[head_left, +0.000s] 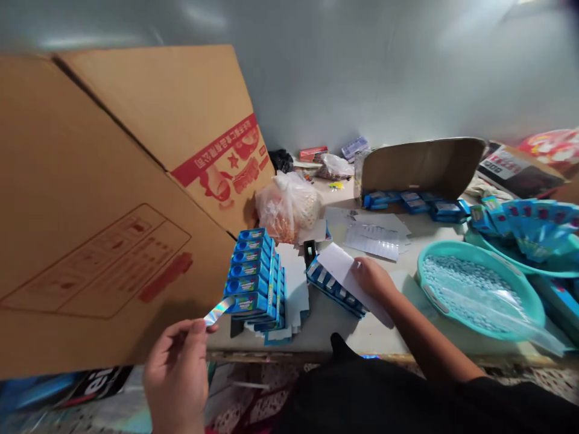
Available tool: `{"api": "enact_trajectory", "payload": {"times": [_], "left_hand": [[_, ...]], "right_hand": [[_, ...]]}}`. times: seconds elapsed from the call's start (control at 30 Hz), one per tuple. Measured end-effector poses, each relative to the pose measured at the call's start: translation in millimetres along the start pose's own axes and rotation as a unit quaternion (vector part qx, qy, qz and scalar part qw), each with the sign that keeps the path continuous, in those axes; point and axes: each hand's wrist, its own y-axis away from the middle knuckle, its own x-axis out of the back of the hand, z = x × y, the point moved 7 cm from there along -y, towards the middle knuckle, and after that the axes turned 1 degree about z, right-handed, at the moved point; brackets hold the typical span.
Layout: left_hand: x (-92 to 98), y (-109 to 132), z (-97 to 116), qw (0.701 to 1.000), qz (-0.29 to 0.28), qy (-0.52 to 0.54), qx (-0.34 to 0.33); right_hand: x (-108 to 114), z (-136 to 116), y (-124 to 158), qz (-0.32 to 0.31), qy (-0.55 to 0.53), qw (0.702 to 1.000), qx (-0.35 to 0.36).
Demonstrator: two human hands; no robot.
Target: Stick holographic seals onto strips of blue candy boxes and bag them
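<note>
The left hand point(178, 361) is pinching a shiny, rainbow-reflecting thin strip point(218, 311) between the thumb and the fingers. The strip is reaching to the near lower corner of a tall stack of blue printed small boxes point(246, 283), which is standing on the whitish table point(319, 339), beside a large brown cardboard carton point(131, 126). The right hand point(373, 278) is touching a white flat paper sheet point(337, 265); I cannot tell whether its fingers are pressed together. This sheet is partly covering a slanting row of blue small boxes point(323, 288), to the right of the stack. Further right, a turquoise round plastic basin point(470, 250) is containing many light-blue small pieces point(461, 280).
</note>
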Motion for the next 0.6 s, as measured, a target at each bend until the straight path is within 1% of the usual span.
{"api": "enact_trajectory", "payload": {"times": [0.07,0.13,0.17,0.2,0.23,0.27,0.3,0.37,0.4,0.43,0.47,0.5,0.53,0.6], "left_hand": [[2.0,5.0,-0.5,0.997,0.020,0.070,0.032],[4.2,10.8,3.4,0.995,0.033,0.084,0.047],[4.7,13.9,6.2,0.995,0.029,0.076,0.053],[4.1,17.1,9.0,0.996,0.014,0.068,0.059],[2.0,20.3,11.8,0.996,-0.012,0.060,0.065],[-2.1,23.9,14.9,0.995,-0.053,0.053,0.067],[-7.4,27.9,18.6,0.992,-0.099,0.044,0.063],[-19.3,36.7,26.4,0.982,-0.186,0.004,0.041],[-26.0,41.5,29.1,0.974,-0.223,-0.026,0.032],[-33.2,46.4,30.2,0.964,-0.258,-0.055,0.032],[-40.3,51.1,30.1,0.954,-0.286,-0.077,0.038],[-46.7,55.1,29.1,0.947,-0.305,-0.088,0.051],[-52.6,58.4,28.0,0.943,-0.316,-0.087,0.064],[-61.9,61.8,26.7,0.945,-0.311,-0.068,0.076]], "right_hand": [[5.7,-14.3,-2.1,0.059,0.050,0.997,0.024],[17.7,-38.4,-0.3,0.126,0.070,0.987,0.075],[24.5,-54.4,3.0,0.148,0.050,0.981,0.117],[31.6,-72.2,8.1,0.155,0.006,0.974,0.165],[38.7,-91.9,15.6,0.146,-0.049,0.963,0.222],[45.6,-113.1,25.7,0.120,-0.107,0.946,0.283],[51.3,-134.4,37.7,0.078,-0.157,0.925,0.338],[55.3,-175.9,67.5,-0.045,-0.205,0.872,0.442],[54.0,-193.0,83.3,-0.106,-0.206,0.845,0.482],[52.1,-206.3,97.2,-0.149,-0.199,0.820,0.515],[49.0,-215.5,107.8,-0.175,-0.188,0.803,0.538],[45.2,-220.9,114.2,-0.184,-0.177,0.795,0.551],[41.3,-222.9,116.7,-0.180,-0.168,0.794,0.556],[34.3,-219.3,114.4,-0.163,-0.168,0.802,0.550]]}}
